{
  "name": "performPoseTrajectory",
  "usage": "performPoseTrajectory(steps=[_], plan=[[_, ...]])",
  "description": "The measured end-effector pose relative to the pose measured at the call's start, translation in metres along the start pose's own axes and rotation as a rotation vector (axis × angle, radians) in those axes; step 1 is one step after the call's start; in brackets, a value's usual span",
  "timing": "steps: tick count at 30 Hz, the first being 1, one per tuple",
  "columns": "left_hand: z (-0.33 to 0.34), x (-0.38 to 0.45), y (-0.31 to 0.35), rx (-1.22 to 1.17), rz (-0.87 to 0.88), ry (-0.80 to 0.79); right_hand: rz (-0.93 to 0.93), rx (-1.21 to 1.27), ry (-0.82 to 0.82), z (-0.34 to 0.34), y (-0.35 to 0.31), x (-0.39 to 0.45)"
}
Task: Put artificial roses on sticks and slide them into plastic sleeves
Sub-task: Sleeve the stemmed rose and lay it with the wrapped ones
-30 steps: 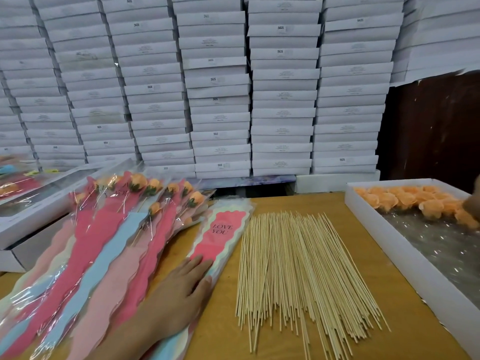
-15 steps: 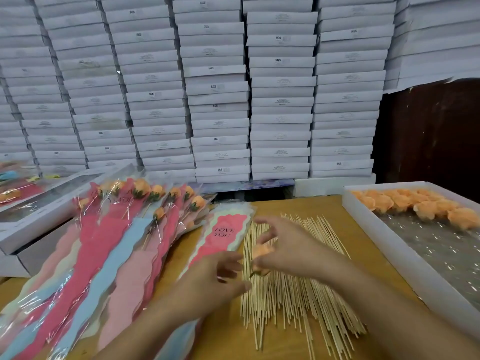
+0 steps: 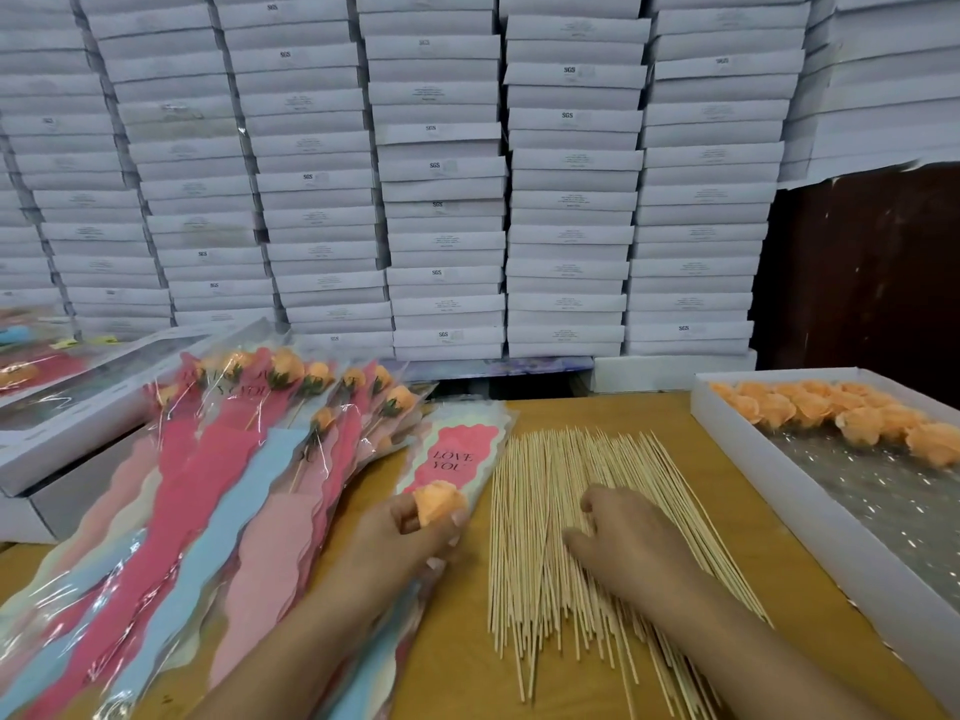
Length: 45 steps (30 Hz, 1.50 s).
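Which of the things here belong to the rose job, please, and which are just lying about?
In use: rose in left hand; sticks under right hand; "LOVE YOU" sleeve; tray of roses.
Lying about: stacked white boxes; finished sleeved roses.

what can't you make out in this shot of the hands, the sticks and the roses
Head view only:
- Whether the right hand has pinched a thin wooden stick: its fingertips hide the contact.
- The base of the orange artificial rose: covered by the left hand.
- Small print on the stacked white cardboard boxes: too small.
- The white tray of roses: cut off by the right edge.
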<state>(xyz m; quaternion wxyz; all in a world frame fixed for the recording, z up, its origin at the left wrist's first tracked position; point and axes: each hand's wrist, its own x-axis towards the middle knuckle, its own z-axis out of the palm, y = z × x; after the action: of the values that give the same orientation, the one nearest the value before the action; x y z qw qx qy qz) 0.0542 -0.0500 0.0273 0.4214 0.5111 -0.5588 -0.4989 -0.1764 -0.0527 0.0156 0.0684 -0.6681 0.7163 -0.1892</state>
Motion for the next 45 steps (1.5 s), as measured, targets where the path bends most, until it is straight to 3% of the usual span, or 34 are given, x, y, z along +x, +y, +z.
performPoseTrajectory(steps=[5,12,17,22,38,45], plan=[[-0.005,0.0,-0.005,0.068,-0.014,0.03,0.068,0.051,-0.006,0.002,0.0,0.005],[-0.008,0.008,-0.011,-0.323,-0.103,-0.038,0.168,0.234,-0.064,-0.006,0.009,0.007],[-0.013,0.009,-0.014,-0.536,-0.187,-0.122,0.134,0.476,-0.015,-0.02,0.013,0.004],[-0.013,0.005,-0.01,-0.555,-0.209,-0.156,0.111,0.677,-0.019,-0.026,0.01,0.004],[-0.024,0.013,-0.014,-0.773,-0.147,-0.165,0.091,0.777,-0.147,-0.036,0.021,0.008],[-0.022,0.017,-0.013,-0.858,-0.144,-0.043,0.004,0.704,-0.326,-0.043,0.027,0.004]])
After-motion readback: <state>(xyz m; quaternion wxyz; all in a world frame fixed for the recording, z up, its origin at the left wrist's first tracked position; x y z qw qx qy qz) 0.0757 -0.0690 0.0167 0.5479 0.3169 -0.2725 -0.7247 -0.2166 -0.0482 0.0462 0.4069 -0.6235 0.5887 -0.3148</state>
